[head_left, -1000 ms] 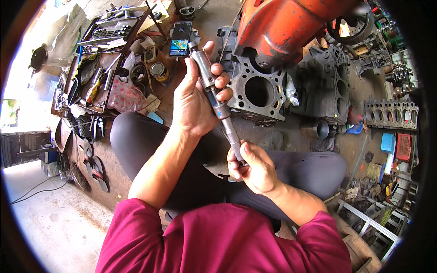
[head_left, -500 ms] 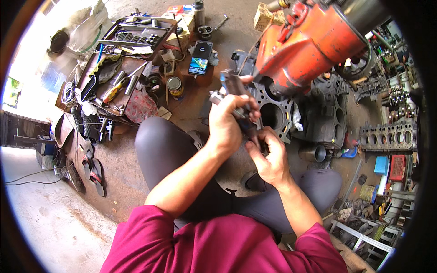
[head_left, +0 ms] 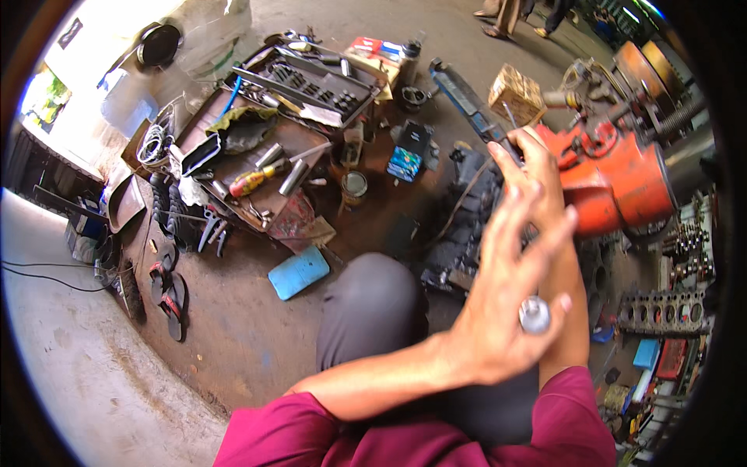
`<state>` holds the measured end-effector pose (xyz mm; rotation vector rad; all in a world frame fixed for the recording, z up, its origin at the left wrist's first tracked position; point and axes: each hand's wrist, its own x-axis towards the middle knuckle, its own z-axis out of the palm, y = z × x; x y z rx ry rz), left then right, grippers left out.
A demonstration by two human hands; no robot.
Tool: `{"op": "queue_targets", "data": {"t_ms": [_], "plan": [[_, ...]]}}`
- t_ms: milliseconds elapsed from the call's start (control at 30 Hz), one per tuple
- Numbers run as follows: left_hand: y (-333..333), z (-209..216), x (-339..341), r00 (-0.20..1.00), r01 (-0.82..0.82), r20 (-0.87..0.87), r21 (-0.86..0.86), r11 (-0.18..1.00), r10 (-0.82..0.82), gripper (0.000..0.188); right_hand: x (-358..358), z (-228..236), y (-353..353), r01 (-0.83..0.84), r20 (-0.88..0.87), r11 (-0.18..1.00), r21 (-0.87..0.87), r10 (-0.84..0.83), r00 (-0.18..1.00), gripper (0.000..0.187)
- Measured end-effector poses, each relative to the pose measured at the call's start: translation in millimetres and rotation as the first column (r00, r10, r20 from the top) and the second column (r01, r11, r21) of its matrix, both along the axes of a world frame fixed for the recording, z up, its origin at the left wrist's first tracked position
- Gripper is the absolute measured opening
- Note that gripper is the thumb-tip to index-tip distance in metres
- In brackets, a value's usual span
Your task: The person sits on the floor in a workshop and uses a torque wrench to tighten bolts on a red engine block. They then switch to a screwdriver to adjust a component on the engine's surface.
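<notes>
Sockets (head_left: 289, 76) are held in a tray (head_left: 362, 107); a blue-black bar (head_left: 465, 95) is gripped by the right hand (head_left: 538, 167), a metal cylinder (head_left: 534, 315) by the left hand (head_left: 498, 311).

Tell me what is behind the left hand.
Past the left hand, the right forearm shows. A round metal end shows by the thumb; the rest of that piece, and whatever lies directly behind the hand, is covered.

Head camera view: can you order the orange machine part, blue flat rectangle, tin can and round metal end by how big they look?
1. Orange machine part
2. Blue flat rectangle
3. Tin can and round metal end at the left hand: too alike to rank, the metal end being nearer.
</notes>
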<state>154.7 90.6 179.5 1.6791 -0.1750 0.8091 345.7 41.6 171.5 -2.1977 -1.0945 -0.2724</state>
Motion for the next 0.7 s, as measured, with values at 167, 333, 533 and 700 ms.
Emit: {"op": "queue_targets", "data": {"t_ms": [167, 333, 533, 700], "plan": [[3.5, 8.1, -6.7, 0.99, 0.143, 0.004, -0.061, 0.988, -0.143, 0.064, 59.8, -9.4, 104.0, -0.095, 0.059, 0.981, -0.167, 0.106, 0.993, 0.031], [15.1, 1.8, 1.0, 0.996, 0.045, 0.087, -0.115, 0.992, -0.035, 0.054, 86.4, -29.3, 212.0, -0.115, -0.02, 0.909, -0.4, 0.117, 0.993, 0.035], [35.6, -9.6, 8.0, 0.987, 0.075, 0.152, -0.225, 0.971, -0.041, 0.052, 83.8, -48.9, 292.1, -0.2, -0.12, 0.822, -0.533, 0.161, 0.98, 0.046], [47.9, -8.2, 5.5, 0.994, 0.079, 0.098, -0.276, 0.958, -0.053, 0.047, 40.5, -68.9, 324.9, -0.232, -0.019, 0.968, -0.095, 0.231, 0.973, 0.032]]}}
